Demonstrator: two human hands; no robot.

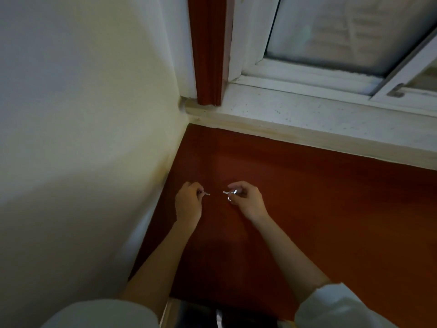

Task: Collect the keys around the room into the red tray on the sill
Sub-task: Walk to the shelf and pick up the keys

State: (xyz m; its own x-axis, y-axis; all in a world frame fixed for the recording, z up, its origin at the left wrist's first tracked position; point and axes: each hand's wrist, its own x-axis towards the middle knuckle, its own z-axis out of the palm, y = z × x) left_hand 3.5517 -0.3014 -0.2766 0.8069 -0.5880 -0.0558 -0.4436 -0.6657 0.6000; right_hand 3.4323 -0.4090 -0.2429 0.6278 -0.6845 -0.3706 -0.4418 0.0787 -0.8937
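Left hand [188, 202] pinches a small key [206, 194] in curled fingers; right hand [248, 201] pinches a ringed key [229, 193]. Both are held before the red wall [307, 209], below the window sill [307, 119]. No lettering is legible.

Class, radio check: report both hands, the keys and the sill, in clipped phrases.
Left hand pinches a key. Right hand pinches a key with ring. Sill ahead; red tray not in view. Nothing between hands and sill.
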